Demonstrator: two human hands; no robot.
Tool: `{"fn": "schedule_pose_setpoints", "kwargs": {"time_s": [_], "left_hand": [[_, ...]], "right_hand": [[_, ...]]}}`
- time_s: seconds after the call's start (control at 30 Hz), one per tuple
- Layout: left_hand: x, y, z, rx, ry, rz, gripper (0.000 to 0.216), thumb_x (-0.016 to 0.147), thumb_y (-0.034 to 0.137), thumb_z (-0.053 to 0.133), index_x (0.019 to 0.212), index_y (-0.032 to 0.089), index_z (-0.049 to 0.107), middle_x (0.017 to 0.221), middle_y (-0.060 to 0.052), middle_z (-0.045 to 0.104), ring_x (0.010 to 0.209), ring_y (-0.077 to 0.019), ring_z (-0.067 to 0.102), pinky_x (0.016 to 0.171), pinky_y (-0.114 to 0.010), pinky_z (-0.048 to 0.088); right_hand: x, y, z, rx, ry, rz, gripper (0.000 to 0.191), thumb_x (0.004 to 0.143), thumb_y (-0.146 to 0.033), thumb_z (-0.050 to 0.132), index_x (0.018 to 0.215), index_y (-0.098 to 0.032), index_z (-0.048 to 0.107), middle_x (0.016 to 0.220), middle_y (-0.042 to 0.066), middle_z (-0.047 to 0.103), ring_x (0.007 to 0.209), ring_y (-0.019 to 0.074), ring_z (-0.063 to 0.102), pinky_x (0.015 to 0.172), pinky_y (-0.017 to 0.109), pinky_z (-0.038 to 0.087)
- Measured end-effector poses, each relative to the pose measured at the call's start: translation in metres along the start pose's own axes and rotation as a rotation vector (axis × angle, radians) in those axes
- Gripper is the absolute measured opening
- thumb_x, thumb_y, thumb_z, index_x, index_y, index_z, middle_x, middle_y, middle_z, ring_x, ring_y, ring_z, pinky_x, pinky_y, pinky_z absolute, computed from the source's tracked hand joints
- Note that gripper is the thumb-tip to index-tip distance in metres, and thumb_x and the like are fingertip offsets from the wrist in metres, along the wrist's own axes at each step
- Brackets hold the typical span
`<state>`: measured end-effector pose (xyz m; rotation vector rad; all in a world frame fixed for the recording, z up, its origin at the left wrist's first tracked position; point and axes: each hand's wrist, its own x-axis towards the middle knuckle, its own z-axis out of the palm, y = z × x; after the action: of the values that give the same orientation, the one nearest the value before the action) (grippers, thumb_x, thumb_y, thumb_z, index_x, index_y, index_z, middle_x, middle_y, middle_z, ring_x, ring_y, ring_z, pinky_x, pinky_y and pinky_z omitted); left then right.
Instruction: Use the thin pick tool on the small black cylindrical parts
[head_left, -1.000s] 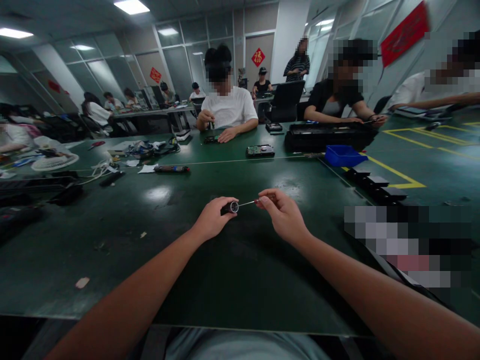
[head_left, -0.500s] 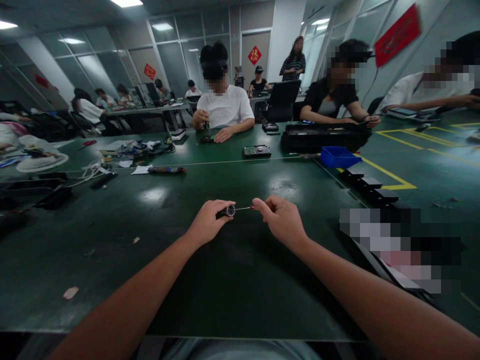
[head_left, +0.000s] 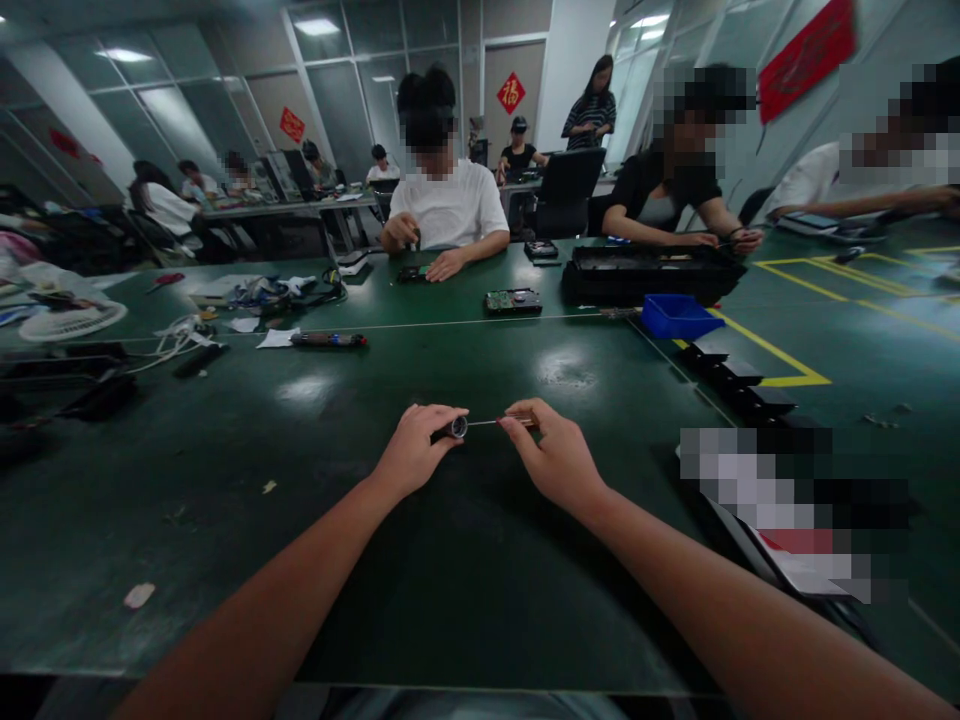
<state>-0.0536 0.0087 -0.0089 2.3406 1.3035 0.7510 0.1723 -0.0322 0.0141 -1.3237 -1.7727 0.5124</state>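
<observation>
My left hand [head_left: 411, 445] is closed round a small black cylinder [head_left: 457, 428] that looks like a flashlight, its round silvery end facing right. Opposite it, my right hand [head_left: 553, 446] pinches a thin screwdriver [head_left: 484, 423] by its reddish handle. The metal shaft points left, and its tip is at the round end of the cylinder; whether it goes inside is too small to tell. Both hands are above the green table [head_left: 420, 600], with the fingers partly hiding the cylinder's body and the handle.
A dark pen-shaped tool [head_left: 328, 340] lies ahead on the left. Farther off are a circuit board [head_left: 513, 301], a long black casing [head_left: 651, 272] and a blue bin [head_left: 679, 317]. Black trays [head_left: 739, 380] line the right. A person in a white shirt [head_left: 450, 210] works opposite.
My right hand's fingers have shifted on the screwdriver handle, showing more of it. The left hand keeps its hold on the cylinder. The view has tilted slightly.
</observation>
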Motion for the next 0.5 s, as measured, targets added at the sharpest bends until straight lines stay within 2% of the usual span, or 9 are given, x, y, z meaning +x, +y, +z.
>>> {"fn": "schedule_pose_setpoints", "kwargs": {"time_s": [0.1, 0.27, 0.3, 0.43, 0.5], "left_hand": [[0.003, 0.003, 0.000, 0.014, 0.010, -0.012, 0.038, 0.090, 0.021, 0.064, 0.128, 0.028, 0.064, 0.125, -0.006, 0.067, 0.118, -0.0258, 0.058, 0.110, -0.053, 0.034], [0.007, 0.006, 0.000, 0.036, -0.011, -0.016, 0.038, 0.091, 0.020, 0.062, 0.128, 0.028, 0.064, 0.126, -0.006, 0.067, 0.119, -0.0253, 0.057, 0.111, -0.053, 0.033], [0.008, 0.006, 0.000, 0.039, -0.018, -0.015, 0.038, 0.092, 0.020, 0.062, 0.128, 0.028, 0.063, 0.127, -0.006, 0.067, 0.121, -0.0254, 0.057, 0.112, -0.054, 0.031], [0.008, 0.004, 0.002, 0.042, -0.026, -0.027, 0.038, 0.093, 0.022, 0.060, 0.131, 0.030, 0.061, 0.133, -0.005, 0.064, 0.126, -0.0255, 0.054, 0.115, -0.058, 0.025], [0.007, 0.002, 0.002, 0.044, -0.021, -0.034, 0.038, 0.094, 0.022, 0.060, 0.131, 0.030, 0.060, 0.133, -0.005, 0.064, 0.127, -0.0255, 0.054, 0.116, -0.059, 0.024]], "right_hand": [[0.001, -0.001, -0.001, 0.088, -0.038, 0.000, 0.017, 0.094, -0.033, 0.053, 0.101, -0.023, 0.064, 0.095, 0.005, 0.074, 0.086, 0.0212, 0.070, 0.077, 0.034, 0.051], [0.006, 0.004, 0.000, 0.078, -0.070, 0.115, 0.036, 0.099, -0.045, 0.042, 0.093, -0.024, 0.069, 0.071, 0.002, 0.068, 0.063, 0.0188, 0.064, 0.062, 0.031, 0.046], [0.007, 0.006, 0.001, 0.079, -0.060, 0.127, 0.038, 0.100, -0.047, 0.040, 0.094, -0.024, 0.070, 0.071, 0.002, 0.068, 0.063, 0.0186, 0.064, 0.062, 0.031, 0.046], [0.009, 0.012, 0.005, 0.125, 0.005, 0.115, 0.031, 0.099, -0.040, 0.044, 0.116, -0.023, 0.063, 0.084, 0.003, 0.069, 0.071, 0.0191, 0.064, 0.065, 0.031, 0.046], [0.009, 0.012, 0.007, 0.172, 0.001, 0.113, 0.030, 0.099, -0.039, 0.043, 0.117, -0.023, 0.061, 0.082, 0.002, 0.067, 0.071, 0.0186, 0.062, 0.065, 0.031, 0.046]]}}
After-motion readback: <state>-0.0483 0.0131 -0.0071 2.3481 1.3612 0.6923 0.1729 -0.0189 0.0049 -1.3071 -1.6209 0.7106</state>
